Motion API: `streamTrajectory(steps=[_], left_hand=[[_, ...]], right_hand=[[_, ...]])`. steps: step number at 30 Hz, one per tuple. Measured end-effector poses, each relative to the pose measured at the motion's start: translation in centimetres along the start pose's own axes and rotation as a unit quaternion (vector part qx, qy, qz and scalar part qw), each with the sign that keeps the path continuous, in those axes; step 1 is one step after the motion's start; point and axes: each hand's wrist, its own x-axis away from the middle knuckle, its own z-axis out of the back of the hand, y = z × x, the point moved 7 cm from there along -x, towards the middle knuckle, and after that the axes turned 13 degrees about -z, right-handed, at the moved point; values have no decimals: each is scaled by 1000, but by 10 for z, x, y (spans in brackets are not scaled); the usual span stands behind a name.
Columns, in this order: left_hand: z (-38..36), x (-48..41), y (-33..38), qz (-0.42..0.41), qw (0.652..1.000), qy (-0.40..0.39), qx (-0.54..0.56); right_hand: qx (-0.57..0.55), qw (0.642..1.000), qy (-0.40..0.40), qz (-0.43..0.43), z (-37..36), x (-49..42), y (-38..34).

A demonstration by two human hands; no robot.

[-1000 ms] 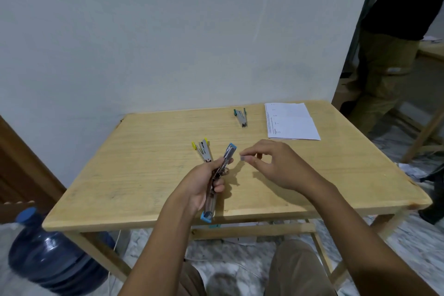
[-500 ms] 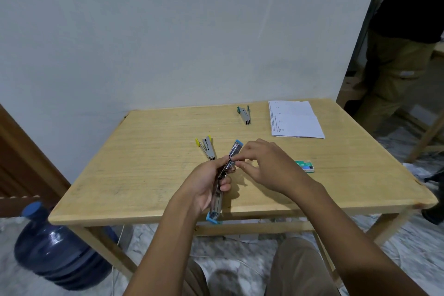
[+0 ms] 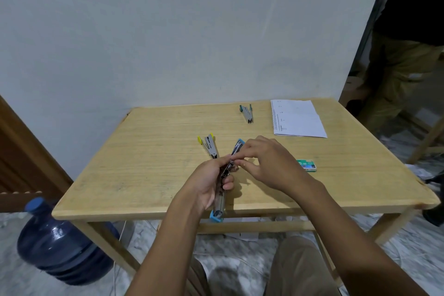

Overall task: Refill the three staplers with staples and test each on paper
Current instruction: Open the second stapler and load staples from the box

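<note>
Grip noted first: left hand (image 3: 209, 182) curls round the middle of the blue stapler (image 3: 219, 204), which is swung open, its lower end overhanging the near edge of the table (image 3: 149, 151). Right hand (image 3: 269, 163) pinches thumb and forefinger at the stapler's upper arm. We cannot tell whether staples sit between them, since the knuckles hide that spot. Yellow stapler (image 3: 209, 145) lies just left and the staple box (image 3: 307, 165) near right. Farther back, green stapler (image 3: 247, 114) lies beside paper (image 3: 298, 119). We see a water bottle (image 3: 62, 243) on the floor at left and a standing person (image 3: 403, 55) at right.
</note>
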Motion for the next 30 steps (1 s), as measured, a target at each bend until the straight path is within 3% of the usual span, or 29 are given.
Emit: streamTrajectory(steps=[12, 23, 30], left_hand=[[-4, 7, 3, 1, 1000, 4, 1], [-6, 8, -4, 9, 999, 2, 41], [-5, 7, -4, 5, 999, 10, 31]], right_hand=[[-39, 993, 44, -99, 3, -3, 11], [-73, 991, 75, -86, -7, 7, 15], [-49, 998, -41, -25, -21, 14, 15]])
